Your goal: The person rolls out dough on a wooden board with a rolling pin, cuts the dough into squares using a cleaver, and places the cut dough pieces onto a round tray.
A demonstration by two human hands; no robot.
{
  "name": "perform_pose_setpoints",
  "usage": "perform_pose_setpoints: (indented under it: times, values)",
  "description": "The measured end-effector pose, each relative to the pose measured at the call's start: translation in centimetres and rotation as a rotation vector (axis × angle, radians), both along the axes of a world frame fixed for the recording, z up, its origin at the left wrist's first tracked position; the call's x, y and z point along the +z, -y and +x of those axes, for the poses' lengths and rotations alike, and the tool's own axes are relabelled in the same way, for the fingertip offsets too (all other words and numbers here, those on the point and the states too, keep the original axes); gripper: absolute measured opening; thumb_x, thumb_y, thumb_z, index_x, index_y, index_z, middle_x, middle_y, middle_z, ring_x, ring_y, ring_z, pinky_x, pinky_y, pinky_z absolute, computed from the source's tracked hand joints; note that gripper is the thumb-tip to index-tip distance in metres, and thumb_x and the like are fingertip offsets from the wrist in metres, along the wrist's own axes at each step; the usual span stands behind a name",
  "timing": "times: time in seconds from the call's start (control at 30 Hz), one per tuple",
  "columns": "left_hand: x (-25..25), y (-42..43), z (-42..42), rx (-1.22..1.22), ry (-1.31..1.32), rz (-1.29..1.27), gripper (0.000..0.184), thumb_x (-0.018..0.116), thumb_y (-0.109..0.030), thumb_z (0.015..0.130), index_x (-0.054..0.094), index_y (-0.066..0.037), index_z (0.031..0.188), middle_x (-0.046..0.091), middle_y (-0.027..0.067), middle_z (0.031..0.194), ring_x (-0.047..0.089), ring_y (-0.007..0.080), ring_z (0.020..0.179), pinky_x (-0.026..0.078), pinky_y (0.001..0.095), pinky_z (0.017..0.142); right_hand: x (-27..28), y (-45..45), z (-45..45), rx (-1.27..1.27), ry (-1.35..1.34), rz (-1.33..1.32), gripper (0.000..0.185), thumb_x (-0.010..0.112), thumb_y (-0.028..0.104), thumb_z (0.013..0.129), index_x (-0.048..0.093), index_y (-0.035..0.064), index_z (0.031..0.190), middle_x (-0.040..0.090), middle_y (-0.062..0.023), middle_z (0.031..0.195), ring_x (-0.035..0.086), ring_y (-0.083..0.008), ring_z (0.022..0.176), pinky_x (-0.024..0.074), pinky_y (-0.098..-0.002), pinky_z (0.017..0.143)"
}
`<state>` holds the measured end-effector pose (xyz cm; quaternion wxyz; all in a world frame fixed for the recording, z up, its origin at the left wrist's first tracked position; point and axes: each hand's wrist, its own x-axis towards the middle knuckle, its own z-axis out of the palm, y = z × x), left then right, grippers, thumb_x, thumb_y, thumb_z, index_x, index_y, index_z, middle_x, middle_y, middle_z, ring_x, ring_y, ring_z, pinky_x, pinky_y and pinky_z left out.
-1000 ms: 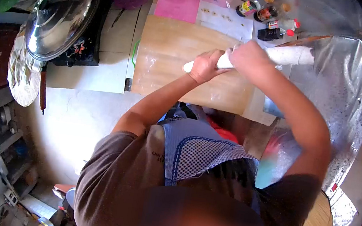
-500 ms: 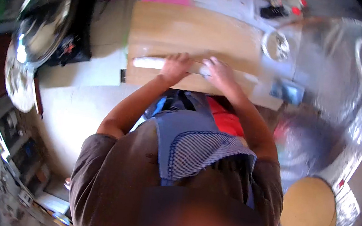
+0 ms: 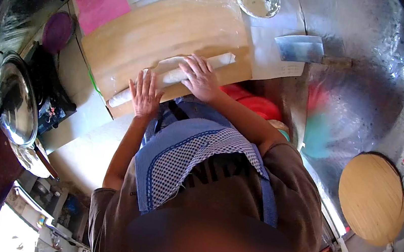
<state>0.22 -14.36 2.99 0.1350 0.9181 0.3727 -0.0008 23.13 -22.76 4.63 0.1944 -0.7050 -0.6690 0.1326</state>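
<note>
A long white rolling pin [image 3: 225, 60], dusted with flour, lies slantwise near the front edge of the wooden board [image 3: 169, 25]. Pale dough [image 3: 168, 64] is around its middle, with a loose fold showing behind it between my hands. My left hand [image 3: 144, 97] rests flat over the pin's left part, fingers stretched out and apart. Farther right, my right hand [image 3: 201, 79] lies across the pin with its fingers spread. Neither hand is wrapped round it. Both pin ends stick out past my hands.
Behind the board's right corner stands a bowl [image 3: 258, 0] of white powder. A cleaver [image 3: 299, 48] lies to the right. At the left are a shiny metal pan [image 3: 16, 99] and a purple object [image 3: 57, 32]. A round wooden board [image 3: 372, 199] is at lower right.
My view has turned, so the board and pin now appear slanted. My fingers, earlier curled over the roll, are now stretched flat. More loose dough shows behind the pin.
</note>
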Motion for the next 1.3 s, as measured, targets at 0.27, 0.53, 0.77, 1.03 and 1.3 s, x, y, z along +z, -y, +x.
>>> perform_pose_setpoints:
  times: [0.27,0.53,0.77,1.03,1.3]
  values:
    - [-1.2,-12.0,4.0,0.142,-0.043,0.214,0.07,0.052,-0.047,0.092,0.028,-0.02,0.152,0.025,0.0013,0.16,0.018,0.0282,0.148,0.006,0.0628,0.116,-2.4,-12.2,5.6,-0.039,0.213,0.054,0.061,0.055,0.05,0.09,0.048,0.0153,0.141,0.036,-0.0044,0.153,0.027,-0.0316,0.144,0.0226,-0.0598,0.111]
    - [-0.8,-1.3,-0.4,0.208,-0.203,0.084,0.071,0.049,-0.049,0.094,0.023,-0.021,0.154,0.018,0.0005,0.162,0.013,0.0272,0.149,-0.002,0.0587,0.118,-0.2,-1.2,3.1,0.118,0.177,-0.129,0.07,0.056,0.054,0.089,0.037,0.0227,0.148,0.025,0.0027,0.159,0.014,-0.0294,0.149,0.021,-0.0647,0.111]
    - [-3.3,-12.7,1.6,0.207,0.043,0.176,0.067,0.046,-0.047,0.097,0.024,-0.019,0.154,0.025,0.0016,0.159,0.02,0.0258,0.147,0.008,0.0589,0.118,-2.7,-12.0,6.2,-0.074,0.103,0.058,0.063,0.054,0.048,0.092,0.04,0.0199,0.147,0.029,-0.0018,0.157,0.022,-0.0316,0.146,0.0195,-0.0615,0.112]
    - [0.3,-8.0,-1.4,0.093,0.034,0.114,0.076,0.062,-0.037,0.087,0.03,-0.012,0.151,0.026,0.0075,0.158,0.018,0.0313,0.148,0.011,0.0568,0.117,-0.7,-5.4,5.3,0.015,0.162,-0.066,0.064,0.056,0.044,0.092,0.039,0.0153,0.146,0.031,-0.0047,0.156,0.021,-0.0326,0.146,0.0206,-0.0594,0.113]
    - [-1.7,-4.6,0.9,-0.073,-0.045,0.191,0.08,0.054,-0.051,0.088,0.027,-0.012,0.152,0.024,0.0065,0.159,0.017,0.0296,0.148,0.01,0.0543,0.119,-0.1,-4.4,0.0,0.003,0.199,-0.072,0.065,0.063,0.038,0.087,0.043,0.0142,0.144,0.036,-0.0031,0.153,0.025,-0.0321,0.145,0.0219,-0.0584,0.113]
